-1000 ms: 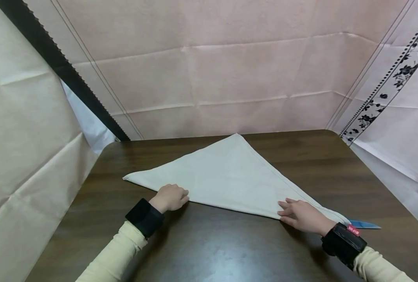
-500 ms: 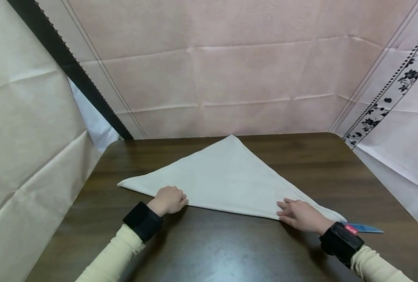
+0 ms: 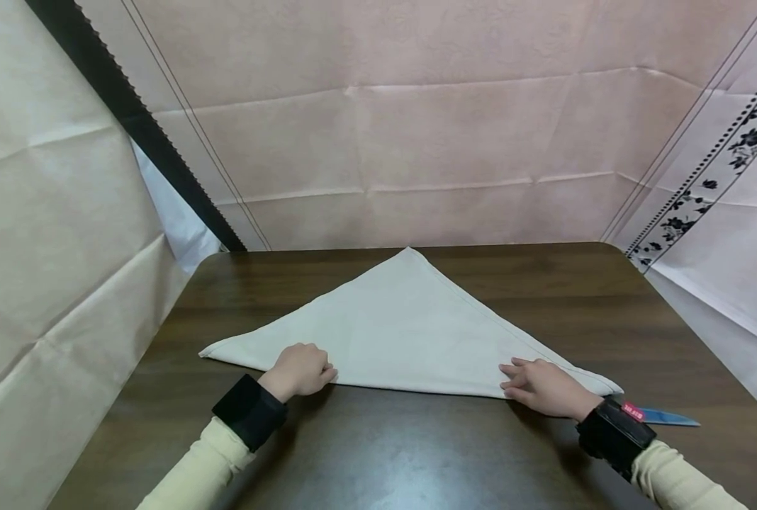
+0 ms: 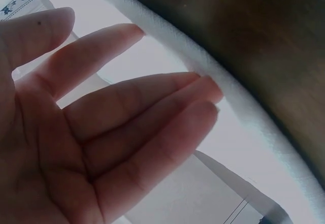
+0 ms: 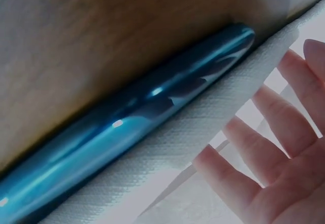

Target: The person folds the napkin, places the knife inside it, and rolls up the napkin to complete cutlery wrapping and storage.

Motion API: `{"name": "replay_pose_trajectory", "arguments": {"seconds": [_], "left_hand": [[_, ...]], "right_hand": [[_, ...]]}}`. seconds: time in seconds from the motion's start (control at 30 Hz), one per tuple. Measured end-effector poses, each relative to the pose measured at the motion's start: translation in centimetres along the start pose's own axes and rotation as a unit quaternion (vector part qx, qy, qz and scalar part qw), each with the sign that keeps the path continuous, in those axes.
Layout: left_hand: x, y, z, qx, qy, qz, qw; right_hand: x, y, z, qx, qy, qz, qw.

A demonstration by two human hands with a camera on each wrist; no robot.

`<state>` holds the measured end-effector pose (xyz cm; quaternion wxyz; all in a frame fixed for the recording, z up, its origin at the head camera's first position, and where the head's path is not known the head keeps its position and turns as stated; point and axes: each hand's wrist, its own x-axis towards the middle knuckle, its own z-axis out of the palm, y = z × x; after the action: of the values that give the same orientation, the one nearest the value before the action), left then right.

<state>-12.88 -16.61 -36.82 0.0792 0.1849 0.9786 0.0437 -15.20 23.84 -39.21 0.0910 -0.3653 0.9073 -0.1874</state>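
A white cloth (image 3: pixel 404 319) lies folded into a triangle on the dark wooden table (image 3: pixel 378 453), its long folded edge toward me and its peak near the table's far edge. My left hand (image 3: pixel 302 370) rests at that near edge, left of the middle; in the left wrist view its fingers (image 4: pixel 147 127) are nearly straight, tips on the cloth. My right hand (image 3: pixel 547 388) touches the near edge farther right with spread fingers (image 5: pixel 259 153). Beside the cloth's right corner lies a long, shiny blue object (image 5: pixel 111 122) with a tapering end, partly hidden under my right wrist in the head view.
A pale pinkish creased sheet (image 3: pixel 417 142) hangs behind the table. Another cream sheet (image 3: pixel 66 248) hangs at the left, beside a black strip (image 3: pixel 142 127). At the right, the sheet carries a black floral border (image 3: pixel 678 219).
The cloth has turned and slid left: its left corner came nearer and the near edge lies more level. My left hand moved slightly left and nearer; the right hand stayed almost still.
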Motion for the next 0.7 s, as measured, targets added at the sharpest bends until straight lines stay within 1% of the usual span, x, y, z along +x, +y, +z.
{"name": "replay_pose_trajectory", "arguments": {"seconds": [0.3, 0.5, 0.7], "left_hand": [[-0.5, 0.2, 0.1, -0.011, 0.013, 0.007, 0.9998], [-1.1, 0.2, 0.2, 0.0, 0.028, 0.03, 0.9992], [-1.7, 0.4, 0.3, -0.005, 0.03, 0.043, 0.9986]], "right_hand": [[-0.5, 0.3, 0.5, 0.004, 0.003, -0.005, 1.0], [-0.8, 0.3, 0.5, 0.004, 0.006, -0.019, 1.0], [-1.1, 0.6, 0.7, 0.009, -0.001, -0.022, 1.0]]}}
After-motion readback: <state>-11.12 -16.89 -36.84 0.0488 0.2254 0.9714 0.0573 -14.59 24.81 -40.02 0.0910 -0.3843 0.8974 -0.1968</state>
